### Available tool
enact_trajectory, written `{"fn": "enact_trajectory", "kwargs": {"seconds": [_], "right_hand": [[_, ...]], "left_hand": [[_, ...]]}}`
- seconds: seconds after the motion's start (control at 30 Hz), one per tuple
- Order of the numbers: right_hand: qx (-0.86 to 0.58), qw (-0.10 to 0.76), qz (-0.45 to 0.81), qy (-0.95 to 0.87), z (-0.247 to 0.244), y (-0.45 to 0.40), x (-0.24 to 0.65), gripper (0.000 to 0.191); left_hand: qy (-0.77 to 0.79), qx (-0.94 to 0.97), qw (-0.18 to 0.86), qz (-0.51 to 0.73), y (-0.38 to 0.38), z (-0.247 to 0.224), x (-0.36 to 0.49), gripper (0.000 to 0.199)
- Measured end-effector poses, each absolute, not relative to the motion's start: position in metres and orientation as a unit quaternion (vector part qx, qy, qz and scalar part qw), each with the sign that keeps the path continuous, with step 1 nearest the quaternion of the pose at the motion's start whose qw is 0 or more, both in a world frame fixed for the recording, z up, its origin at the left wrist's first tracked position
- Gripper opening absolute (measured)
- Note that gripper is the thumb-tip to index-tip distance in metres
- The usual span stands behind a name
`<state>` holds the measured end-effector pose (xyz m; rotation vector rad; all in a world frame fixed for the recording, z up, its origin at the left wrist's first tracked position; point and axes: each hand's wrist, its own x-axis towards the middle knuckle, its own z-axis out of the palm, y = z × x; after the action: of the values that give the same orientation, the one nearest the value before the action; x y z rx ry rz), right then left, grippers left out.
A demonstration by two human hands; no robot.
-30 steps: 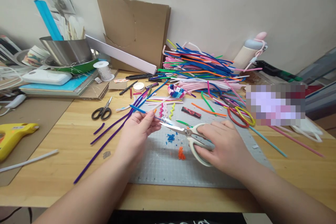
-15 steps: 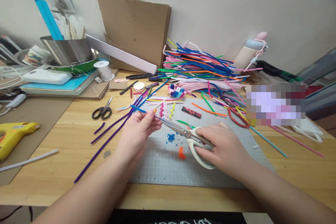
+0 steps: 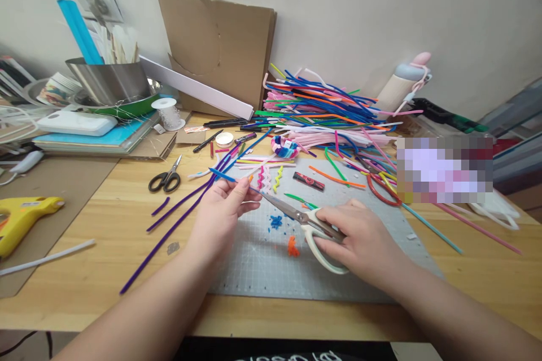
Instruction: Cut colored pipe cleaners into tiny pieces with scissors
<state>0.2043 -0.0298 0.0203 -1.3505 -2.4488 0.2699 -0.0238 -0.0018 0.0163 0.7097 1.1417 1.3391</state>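
Observation:
My left hand (image 3: 231, 203) pinches a blue pipe cleaner (image 3: 223, 175), whose thin end points toward the scissor tips. An orange bit shows near my left fingertips. In my right hand (image 3: 353, 237) are white-handled scissors (image 3: 315, 237), fingers through the handle loops. Their blade tips reach close to my left fingertips; whether they touch the blue strand is too small to tell. Under the blades, a small heap of blue clippings (image 3: 276, 221) and some orange fluff (image 3: 293, 246) lie on the grey cutting mat (image 3: 262, 271).
Purple pipe cleaners (image 3: 156, 248) and black scissors (image 3: 165, 180) lie left. A colourful pipe-cleaner pile (image 3: 326, 104) stands behind the mat, with red-handled scissors (image 3: 383, 192) at right. A yellow glue gun (image 3: 29, 217) rests far left, near a metal bowl (image 3: 110, 82).
The scissor blades look more closed, and the blue strand that lay along them no longer shows there. Both hands have hardly moved.

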Motion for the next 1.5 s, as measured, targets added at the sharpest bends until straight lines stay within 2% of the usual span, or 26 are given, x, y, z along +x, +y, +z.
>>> {"fn": "enact_trajectory", "kwargs": {"seconds": [0.33,0.6,1.5], "right_hand": [[-0.475,0.177,0.054,-0.860,0.0167,-0.0300,0.2033,0.013],[-0.482,0.173,0.046,-0.858,0.0155,-0.0284,0.2030,0.011],[-0.472,0.175,0.094,-0.859,0.0176,-0.0296,0.2043,0.015]], "left_hand": [[0.462,0.300,0.598,0.582,-0.0022,0.0181,-0.0234,0.030],[0.450,0.285,0.610,0.586,-0.0018,0.0189,-0.0239,0.026],[0.432,0.283,0.608,0.603,-0.0021,0.0166,-0.0237,0.028]]}}
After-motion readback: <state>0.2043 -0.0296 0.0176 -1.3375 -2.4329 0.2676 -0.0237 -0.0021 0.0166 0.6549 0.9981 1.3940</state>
